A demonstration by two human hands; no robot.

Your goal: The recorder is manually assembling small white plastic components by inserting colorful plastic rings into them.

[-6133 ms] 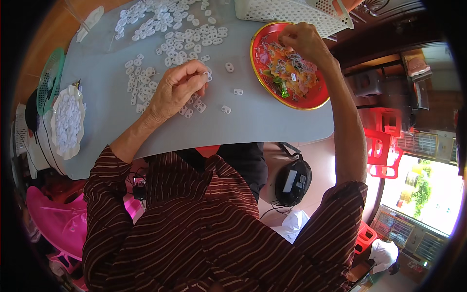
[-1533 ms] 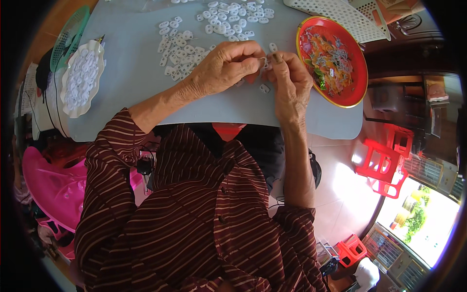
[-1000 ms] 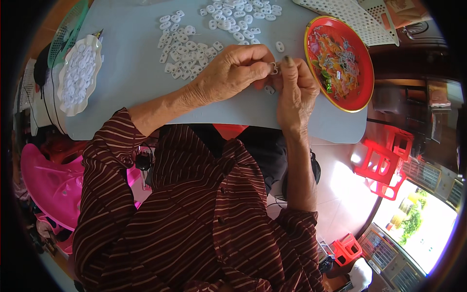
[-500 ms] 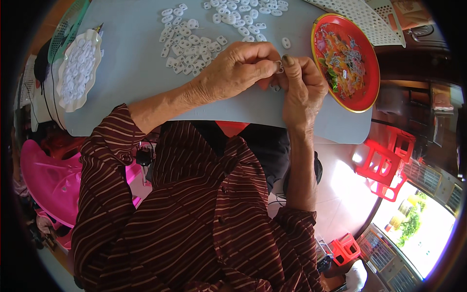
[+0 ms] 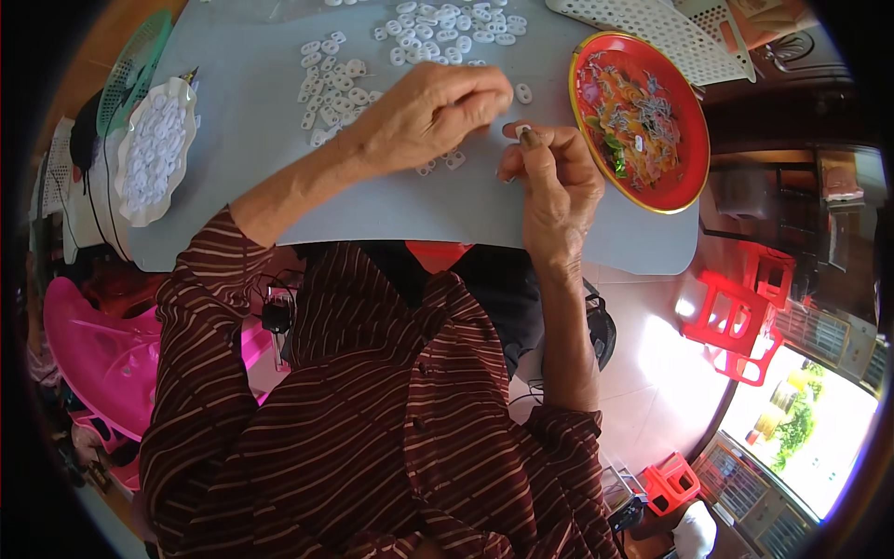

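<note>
Right hand (image 5: 549, 172) now apart from left hand (image 5: 433, 112), pinching white ring (image 5: 522, 130).

Counts on and around the grey surface (image 5: 279, 186)

Two hands work here, the left hand (image 5: 433, 112) and the right hand (image 5: 554, 182). One red plate (image 5: 689, 177) holds a mixed heap of small bits, too many to count. One white scalloped dish (image 5: 154, 154) is full of white rings. Loose white rings (image 5: 326, 84) lie scattered by the dozens, number unclear. Two white perforated trays (image 5: 643, 23) sit at the far edge. Two red stools (image 5: 745, 317) stand on the floor.
</note>
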